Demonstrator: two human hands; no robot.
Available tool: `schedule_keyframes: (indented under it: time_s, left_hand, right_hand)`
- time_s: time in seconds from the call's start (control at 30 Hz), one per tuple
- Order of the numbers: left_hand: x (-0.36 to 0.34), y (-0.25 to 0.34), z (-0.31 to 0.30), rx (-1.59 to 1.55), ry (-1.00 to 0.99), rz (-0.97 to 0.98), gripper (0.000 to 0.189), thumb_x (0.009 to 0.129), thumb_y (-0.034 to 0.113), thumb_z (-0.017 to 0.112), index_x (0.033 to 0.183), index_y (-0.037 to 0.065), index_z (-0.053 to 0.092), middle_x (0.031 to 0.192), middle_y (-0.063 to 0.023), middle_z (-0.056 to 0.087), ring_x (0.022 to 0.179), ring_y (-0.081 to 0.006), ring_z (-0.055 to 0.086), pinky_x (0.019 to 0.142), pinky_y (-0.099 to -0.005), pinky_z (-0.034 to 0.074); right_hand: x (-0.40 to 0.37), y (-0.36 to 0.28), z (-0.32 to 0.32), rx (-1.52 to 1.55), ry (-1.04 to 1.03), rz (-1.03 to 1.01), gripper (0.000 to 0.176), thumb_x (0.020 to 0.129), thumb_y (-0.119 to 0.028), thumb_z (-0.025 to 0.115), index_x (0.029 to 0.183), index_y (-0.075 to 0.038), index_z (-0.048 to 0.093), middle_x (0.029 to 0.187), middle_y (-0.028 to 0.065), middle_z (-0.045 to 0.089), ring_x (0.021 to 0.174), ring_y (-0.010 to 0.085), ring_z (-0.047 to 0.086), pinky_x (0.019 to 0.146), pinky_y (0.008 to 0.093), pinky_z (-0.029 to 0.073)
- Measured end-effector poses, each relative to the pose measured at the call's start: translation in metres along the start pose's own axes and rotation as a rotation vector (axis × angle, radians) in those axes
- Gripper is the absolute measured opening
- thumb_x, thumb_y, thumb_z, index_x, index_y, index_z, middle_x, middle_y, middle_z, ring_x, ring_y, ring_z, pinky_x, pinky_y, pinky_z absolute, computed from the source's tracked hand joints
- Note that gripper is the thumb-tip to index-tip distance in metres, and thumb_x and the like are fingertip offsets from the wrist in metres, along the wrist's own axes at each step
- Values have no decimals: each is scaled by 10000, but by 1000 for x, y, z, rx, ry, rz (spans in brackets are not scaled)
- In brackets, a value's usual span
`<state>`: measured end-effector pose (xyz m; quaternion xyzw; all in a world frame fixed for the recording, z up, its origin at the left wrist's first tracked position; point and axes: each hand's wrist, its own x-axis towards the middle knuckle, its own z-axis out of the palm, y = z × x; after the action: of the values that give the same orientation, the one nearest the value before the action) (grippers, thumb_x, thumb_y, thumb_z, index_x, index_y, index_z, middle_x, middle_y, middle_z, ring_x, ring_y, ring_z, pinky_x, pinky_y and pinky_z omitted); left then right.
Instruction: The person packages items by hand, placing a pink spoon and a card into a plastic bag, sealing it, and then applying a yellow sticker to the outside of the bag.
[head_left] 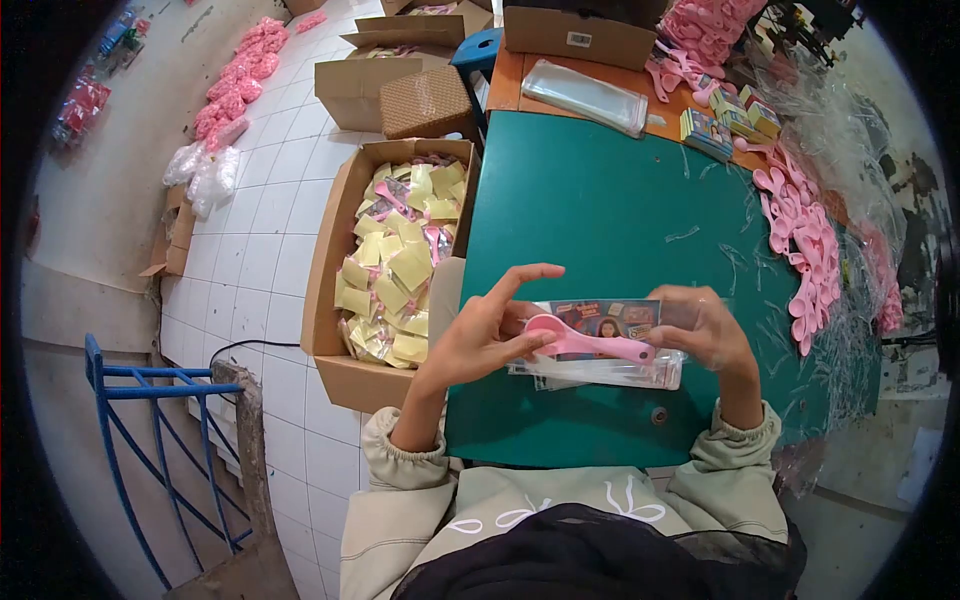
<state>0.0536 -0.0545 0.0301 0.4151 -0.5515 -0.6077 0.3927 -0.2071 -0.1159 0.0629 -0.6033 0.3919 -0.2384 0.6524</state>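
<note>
Handling the pink spoon, we expect light, stiff, slick plastic, best taken by bowl rim and handle end. It sits against a printed card over the near side of the green table. Our left hand pinches the bowl; our right hand's blurred grip we cannot tell. Left, an open carton holds yellow-carded packets.

Pink spoon, green table, pale-yellow cards, brown box, white gridded floor, blue rail; printed card seemingly dark
</note>
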Motion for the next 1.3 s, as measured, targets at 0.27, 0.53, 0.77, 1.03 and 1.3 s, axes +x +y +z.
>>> schedule_keyframes:
  time_s: [0.27,0.53,0.77,1.03,1.3]
  left_hand:
    - [-2,-2,14,137,-16,2,697,840,113,650,1391,93,223,907,-109,646,787,-133,627,674,-261,530]
    - [-30,-25,52,-336,59,-174,590,979,156,375,1427,88,-3,1058,-170,607,940,-244,633,757,-330,537]
    - [-49,-41,53,-353,48,-228,525,987,118,266,1431,105,-15,1115,-213,584,1027,-274,605,821,-344,528]
    - [-59,-27,44,-337,161,-303,495,984,136,280,1434,91,79,1008,-183,633,960,-260,628,810,-340,533]
    - [-64,-25,51,26,125,-158,547,965,141,342,1437,38,85,870,-165,637,797,-241,648,800,-338,496]
  right_hand:
    - [-28,21,4,-24,93,-43,109,749,-40,699,759,9,602,743,28,589,664,63,542,541,222,418]
    - [-30,8,42,-814,174,-466,283,715,-104,713,968,-39,606,943,111,608,842,274,606,737,350,500]
    - [-32,24,70,-872,-12,-325,243,736,-107,682,941,-43,567,959,119,530,892,282,533,740,375,440]
    - [-19,28,90,-752,-30,-399,200,743,-112,672,876,-28,549,871,115,487,854,283,508,734,387,415]
    - [-15,30,90,-562,-123,-262,191,711,-57,696,835,-23,555,841,113,478,812,288,503,719,364,431]
